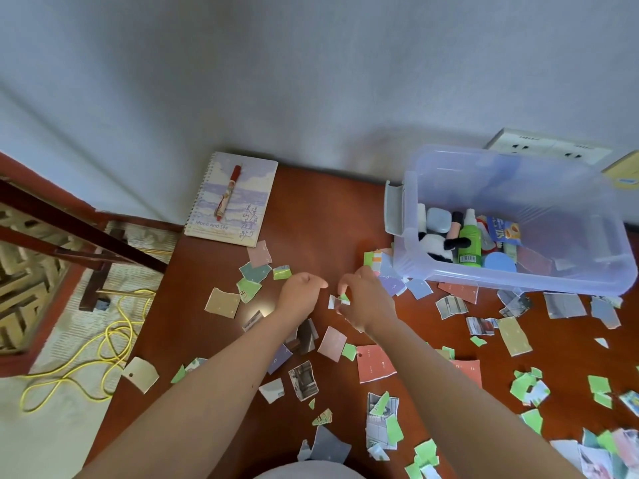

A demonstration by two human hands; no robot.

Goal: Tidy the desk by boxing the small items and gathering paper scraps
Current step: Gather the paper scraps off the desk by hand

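Observation:
Torn paper scraps (375, 363) in pink, green, grey and tan lie scattered over the reddish-brown desk (321, 216). My right hand (366, 299) hovers over the middle of the desk and pinches a small white-and-green scrap (340, 300) between thumb and fingers. Just to its left my left hand (299, 293) has its fingers curled and nothing shows in it. At the back right stands a clear plastic box (584, 271) that holds small items: a green bottle (469, 245), a panda toy (436, 244), a blue round tin and a snack packet.
A spiral notebook (242, 209) with a red pen (228, 193) on it lies at the desk's back left, against the wall. A wall socket (549, 146) sits behind the box. Off the left edge are a dark wooden chair frame (86, 233) and a yellow cable (103, 350) on the floor.

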